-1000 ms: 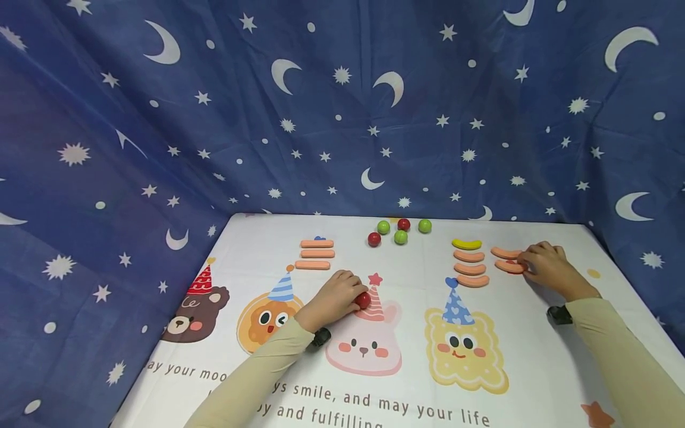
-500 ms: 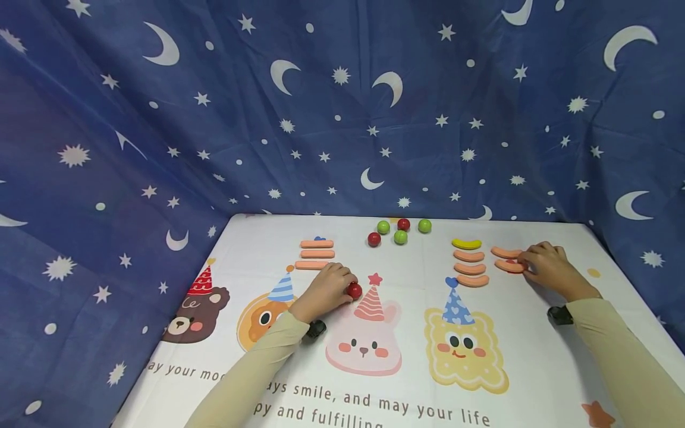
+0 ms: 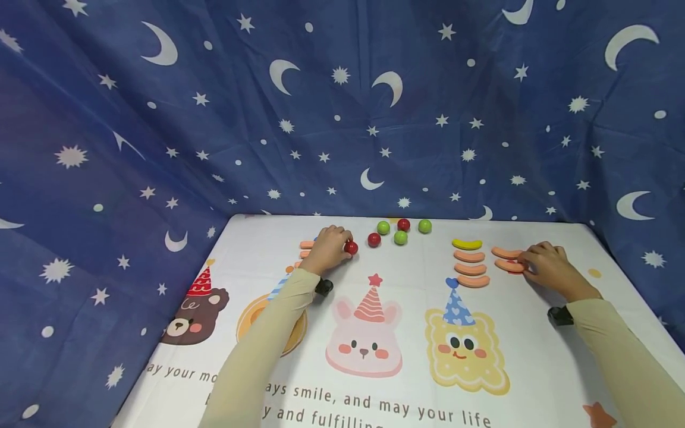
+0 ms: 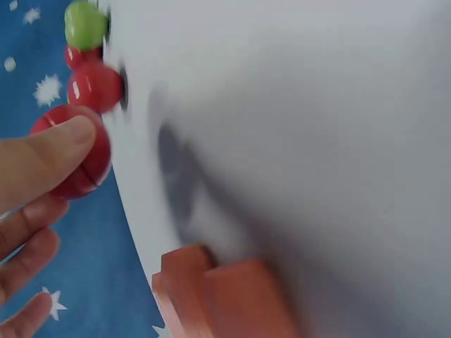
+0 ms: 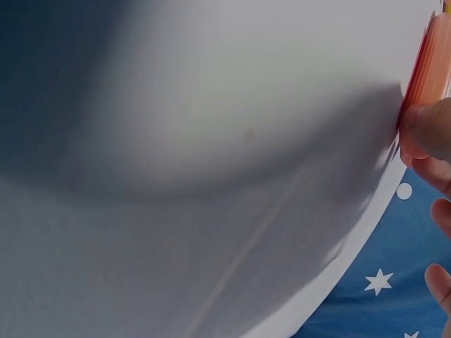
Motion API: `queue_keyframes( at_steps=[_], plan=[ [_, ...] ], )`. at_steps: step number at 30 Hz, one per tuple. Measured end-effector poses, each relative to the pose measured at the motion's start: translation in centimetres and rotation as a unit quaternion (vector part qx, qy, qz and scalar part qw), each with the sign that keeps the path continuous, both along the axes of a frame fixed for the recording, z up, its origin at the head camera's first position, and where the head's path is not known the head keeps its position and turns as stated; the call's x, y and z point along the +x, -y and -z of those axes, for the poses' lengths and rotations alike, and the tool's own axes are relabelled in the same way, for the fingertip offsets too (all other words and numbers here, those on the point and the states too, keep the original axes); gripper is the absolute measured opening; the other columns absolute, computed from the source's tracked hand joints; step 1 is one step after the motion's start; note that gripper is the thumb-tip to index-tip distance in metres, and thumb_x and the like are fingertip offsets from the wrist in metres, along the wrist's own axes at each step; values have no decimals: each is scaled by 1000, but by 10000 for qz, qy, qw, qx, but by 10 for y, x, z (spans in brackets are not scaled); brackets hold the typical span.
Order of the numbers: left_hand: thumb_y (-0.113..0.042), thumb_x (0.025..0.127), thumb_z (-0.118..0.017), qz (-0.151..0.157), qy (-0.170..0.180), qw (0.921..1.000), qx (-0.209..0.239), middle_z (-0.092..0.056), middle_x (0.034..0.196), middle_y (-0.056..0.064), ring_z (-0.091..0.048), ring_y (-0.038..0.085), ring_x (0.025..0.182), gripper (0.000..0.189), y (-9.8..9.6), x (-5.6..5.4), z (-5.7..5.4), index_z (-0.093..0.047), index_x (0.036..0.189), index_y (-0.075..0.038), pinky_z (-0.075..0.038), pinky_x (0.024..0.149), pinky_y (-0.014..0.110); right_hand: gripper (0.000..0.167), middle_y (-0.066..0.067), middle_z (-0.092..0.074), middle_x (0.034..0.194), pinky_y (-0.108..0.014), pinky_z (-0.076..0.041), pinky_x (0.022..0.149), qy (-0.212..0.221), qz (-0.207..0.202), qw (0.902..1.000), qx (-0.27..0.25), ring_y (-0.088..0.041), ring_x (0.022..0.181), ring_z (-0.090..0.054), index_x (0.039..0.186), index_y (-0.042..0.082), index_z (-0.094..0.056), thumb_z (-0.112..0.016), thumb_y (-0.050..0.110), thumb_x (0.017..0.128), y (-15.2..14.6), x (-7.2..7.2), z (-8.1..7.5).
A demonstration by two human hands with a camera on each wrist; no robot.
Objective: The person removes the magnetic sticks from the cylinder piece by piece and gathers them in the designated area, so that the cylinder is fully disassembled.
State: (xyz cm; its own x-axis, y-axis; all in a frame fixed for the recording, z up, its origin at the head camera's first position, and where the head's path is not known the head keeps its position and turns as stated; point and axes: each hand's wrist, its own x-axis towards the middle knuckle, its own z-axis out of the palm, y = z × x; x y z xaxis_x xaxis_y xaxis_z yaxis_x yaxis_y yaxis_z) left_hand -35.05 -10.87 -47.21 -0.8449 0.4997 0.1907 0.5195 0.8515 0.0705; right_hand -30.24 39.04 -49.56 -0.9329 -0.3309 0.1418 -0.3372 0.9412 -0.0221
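My left hand pinches a small red ball at the back of the table; in the left wrist view a seam runs round the ball, and the thumb presses on it. Behind that hand lie toy sausages, partly hidden by it. To its right sit loose red balls and green balls. My right hand pinches the right end of a curved toy sausage, which lies on the table below a second curved one.
A column of curved toy sausages with a yellow curved piece at its top lies left of the right hand. The white printed cloth covers the table. A blue curtain with moons and stars hangs behind.
My left hand has carried the red ball left and then away toward the back, up beside the straight toy sausages, which it now partly covers. The right hand has stayed in place.
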Motion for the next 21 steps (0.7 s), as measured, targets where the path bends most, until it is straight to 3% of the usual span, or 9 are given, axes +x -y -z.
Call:
queue_keyframes(
  at_steps=[5, 9, 17, 21],
  plan=[
    [-28, 76, -77, -172, -59, 9993, -327, -64, 103, 7, -58, 24, 99, 38, -8, -33, -3, -63, 106, -9, -46, 89, 39, 22, -17, -63, 92, -57, -33, 80, -27, -5, 10000, 34, -40, 98, -48, 90, 4, -68, -75, 5, 70, 1, 1, -1],
    [-29, 79, -75, -316, 49, 9981, -519, -63, 107, 9, -57, 26, 103, 41, -15, -49, -3, -58, 110, -8, -45, 91, 40, 22, -17, -63, 93, -57, -33, 82, -18, 22, 10000, 75, -39, 99, -48, 92, 4, -68, -75, 6, 71, 1, 1, -1],
    [-28, 81, -73, -522, 124, 9925, -1100, -59, 119, 12, -54, 28, 113, 50, -29, -62, 6, -52, 123, -8, -43, 97, 42, 24, -17, -65, 91, -56, -35, 81, -76, 39, 9995, 308, -36, 94, -49, 92, 5, -69, -77, 9, 70, -1, -2, 3],
    [-27, 84, -70, -586, 359, 9915, -1106, -56, 123, 13, -52, 29, 116, 50, -36, -65, 11, -49, 127, -10, -41, 100, 43, 25, -17, -64, 91, -57, -36, 83, 17, 80, 9993, 358, -37, 96, -48, 93, 4, -69, -77, 10, 70, -3, -3, 4]
  ],
)
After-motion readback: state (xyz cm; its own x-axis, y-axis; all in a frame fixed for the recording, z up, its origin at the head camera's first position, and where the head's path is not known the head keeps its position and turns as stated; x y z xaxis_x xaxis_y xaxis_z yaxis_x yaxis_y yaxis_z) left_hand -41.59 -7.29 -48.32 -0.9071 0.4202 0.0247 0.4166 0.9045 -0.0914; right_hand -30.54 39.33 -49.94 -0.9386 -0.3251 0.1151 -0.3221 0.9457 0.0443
